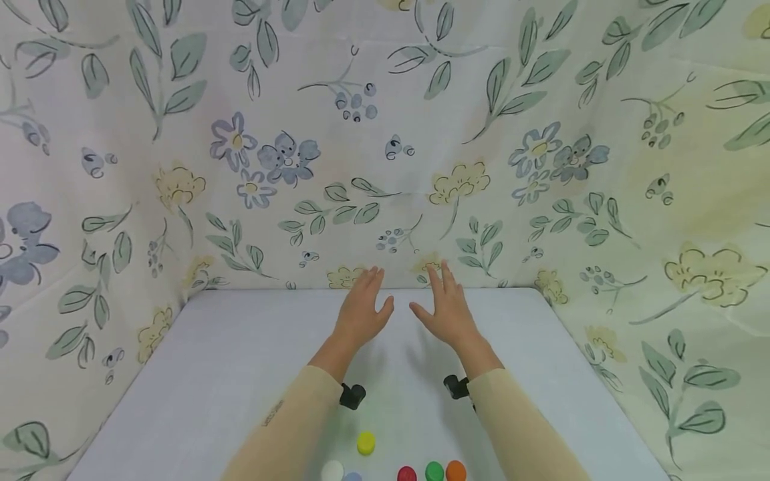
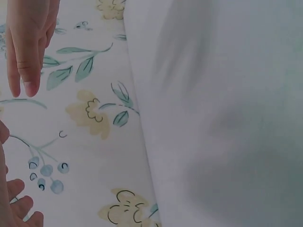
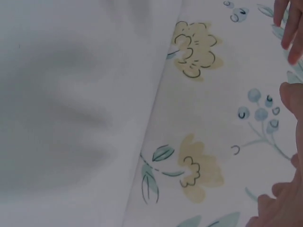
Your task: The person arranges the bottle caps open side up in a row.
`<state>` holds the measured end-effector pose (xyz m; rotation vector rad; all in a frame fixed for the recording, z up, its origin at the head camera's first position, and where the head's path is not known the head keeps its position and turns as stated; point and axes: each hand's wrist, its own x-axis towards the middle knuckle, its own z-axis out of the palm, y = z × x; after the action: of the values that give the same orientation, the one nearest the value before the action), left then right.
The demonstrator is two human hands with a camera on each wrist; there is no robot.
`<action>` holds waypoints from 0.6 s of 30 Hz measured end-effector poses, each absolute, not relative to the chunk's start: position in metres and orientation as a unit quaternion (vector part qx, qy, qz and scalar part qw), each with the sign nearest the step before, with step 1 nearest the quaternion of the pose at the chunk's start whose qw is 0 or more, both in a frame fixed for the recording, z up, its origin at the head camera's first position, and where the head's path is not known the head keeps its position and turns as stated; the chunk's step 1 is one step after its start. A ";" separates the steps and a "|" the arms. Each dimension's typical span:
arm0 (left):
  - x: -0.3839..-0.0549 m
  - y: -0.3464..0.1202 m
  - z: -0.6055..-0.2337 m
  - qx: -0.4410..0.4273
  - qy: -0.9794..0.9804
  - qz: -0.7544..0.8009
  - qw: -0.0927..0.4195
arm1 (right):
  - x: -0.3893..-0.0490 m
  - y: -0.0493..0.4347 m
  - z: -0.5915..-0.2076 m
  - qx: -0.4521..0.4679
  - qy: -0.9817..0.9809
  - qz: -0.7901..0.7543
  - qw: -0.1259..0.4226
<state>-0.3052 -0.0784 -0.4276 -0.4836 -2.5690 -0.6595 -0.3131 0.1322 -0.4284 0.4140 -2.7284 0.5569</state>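
Observation:
Both bare hands are held up over the far part of the white table [image 1: 240,374], apart from each other, with nothing in them. The left hand [image 1: 361,307] has its fingers extended forward and its thumb out toward the right hand [image 1: 446,310]. That hand mirrors it, fingers straight and spread a little, thumb pointing inward. In the left wrist view the right hand [image 2: 31,42] shows at the upper left, with fingertips of the left hand [image 2: 19,205] at the lower left edge. The right wrist view catches the right hand [image 3: 286,194] along its right edge.
Several round coloured pieces lie near the front: yellow [image 1: 365,443], white [image 1: 332,470], blue [image 1: 352,477], red [image 1: 406,473], green [image 1: 434,471] and orange [image 1: 456,470]. Floral cloth [image 1: 409,133] hangs behind and beside the table. Each wrist wears a black camera mount [image 1: 352,396].

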 end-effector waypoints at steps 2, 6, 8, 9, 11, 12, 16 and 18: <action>-0.300 -0.076 -0.428 -0.188 -0.920 -0.256 0.230 | -0.308 0.133 -0.428 0.151 -0.953 0.205 0.163; -0.289 -0.074 -0.430 -0.212 -0.904 -0.296 0.226 | -0.297 0.136 -0.430 0.162 -0.948 0.219 0.164; -0.283 -0.073 -0.432 -0.220 -0.899 -0.314 0.212 | -0.290 0.139 -0.432 0.164 -0.946 0.230 0.159; -0.280 -0.072 -0.432 -0.223 -0.897 -0.323 0.204 | -0.287 0.140 -0.433 0.161 -0.945 0.238 0.155; -0.275 -0.071 -0.435 -0.224 -0.894 -0.339 0.190 | -0.280 0.143 -0.434 0.155 -0.943 0.254 0.146; -0.273 -0.070 -0.436 -0.225 -0.891 -0.348 0.185 | -0.277 0.144 -0.435 0.150 -0.943 0.261 0.140; -0.266 -0.070 -0.441 -0.222 -0.882 -0.381 0.169 | -0.266 0.147 -0.437 0.141 -0.941 0.283 0.124; -0.262 -0.070 -0.443 -0.217 -0.879 -0.394 0.161 | -0.260 0.147 -0.437 0.142 -0.939 0.291 0.119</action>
<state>-0.2620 -0.0703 -0.4430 -0.6200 -2.5089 -1.1237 -0.2604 0.1475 -0.4366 0.4150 -2.7452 0.8497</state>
